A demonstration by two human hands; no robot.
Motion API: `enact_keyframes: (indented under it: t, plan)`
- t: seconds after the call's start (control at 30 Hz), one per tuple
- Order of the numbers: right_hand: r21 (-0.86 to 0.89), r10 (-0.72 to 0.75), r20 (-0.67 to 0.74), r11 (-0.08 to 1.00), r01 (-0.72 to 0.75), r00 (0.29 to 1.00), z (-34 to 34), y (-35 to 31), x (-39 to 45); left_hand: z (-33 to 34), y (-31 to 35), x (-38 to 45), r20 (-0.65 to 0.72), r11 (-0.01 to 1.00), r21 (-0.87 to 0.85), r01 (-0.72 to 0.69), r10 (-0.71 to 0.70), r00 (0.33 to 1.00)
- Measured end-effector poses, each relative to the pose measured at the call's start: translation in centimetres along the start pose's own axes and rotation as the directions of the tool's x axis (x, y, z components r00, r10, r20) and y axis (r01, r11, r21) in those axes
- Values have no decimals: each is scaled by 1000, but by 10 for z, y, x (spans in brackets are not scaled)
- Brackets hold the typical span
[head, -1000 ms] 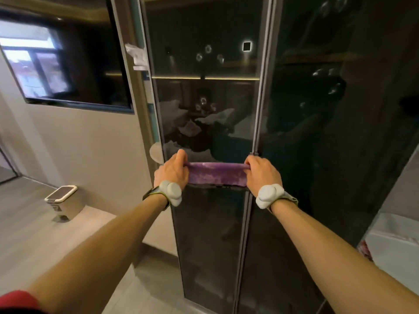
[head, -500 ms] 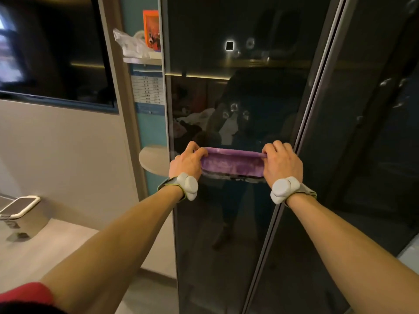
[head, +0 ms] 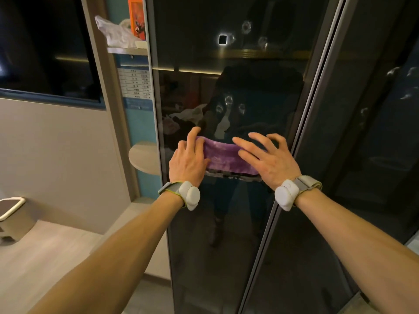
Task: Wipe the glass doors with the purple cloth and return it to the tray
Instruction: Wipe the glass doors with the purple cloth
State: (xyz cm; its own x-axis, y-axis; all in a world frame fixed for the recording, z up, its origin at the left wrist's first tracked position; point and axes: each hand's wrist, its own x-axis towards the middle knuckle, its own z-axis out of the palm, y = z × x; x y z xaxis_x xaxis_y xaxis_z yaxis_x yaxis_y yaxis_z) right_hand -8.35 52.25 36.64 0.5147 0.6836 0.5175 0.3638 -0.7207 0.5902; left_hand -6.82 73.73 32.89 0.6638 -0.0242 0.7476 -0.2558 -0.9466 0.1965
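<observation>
Both hands press the purple cloth (head: 226,157) flat against the left glass door (head: 226,223), about mid-height on the panel, so the wiping step is the one in hand. The left hand (head: 189,160) covers the cloth's left end with its fingers loosely spread and laid over the fabric, pinning it to the glass with the palm and not clenching it. The right hand (head: 267,160) lies over the right end with fingers fanned wide and slightly arched, again pressing, not gripping; neither hand closes around the cloth. The cloth is folded into a long horizontal band between the 2 hands, and its dark reflection shows just under it on the glass. Each wrist carries a pale, rounded band device (head: 190,196). A metal frame strip (head: 301,155) runs just right of the right hand and separates this panel from the right glass door (head: 367,155), which shows several pale smudges or reflected lights; I cannot tell which they are. Similar marks sit above the cloth on the left panel. To the left stands a narrow open shelf (head: 127,51) with a white plastic bag (head: 113,32) and an orange box (head: 136,17), and a small bin (head: 11,214) sits on the floor. No tray is in view. Judging from this, wiping is only partly done: the next move calls for steady, even pressure from both palms while sliding the band across the glass, then shifting to the right door before looking for the tray.
</observation>
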Motion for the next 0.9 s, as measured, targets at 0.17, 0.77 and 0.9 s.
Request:
enact_keyframes:
  t: [0.17, 0.77, 0.9]
  plan:
    - [-131, -160, 85, 977, 170, 983, 6, 4, -4, -1, -5, -6, 24, 956, 202, -213, 213, 977]
    - [-95, -102, 43, 990, 105, 994, 11, 1, -1, 10, -13, -1, -48, 961, 89, -262, 267, 962]
    - [-141, -105, 35, 984, 109, 994, 24, 2, -3, 16, -16, -1, -14, 902, 205, -379, 390, 921]
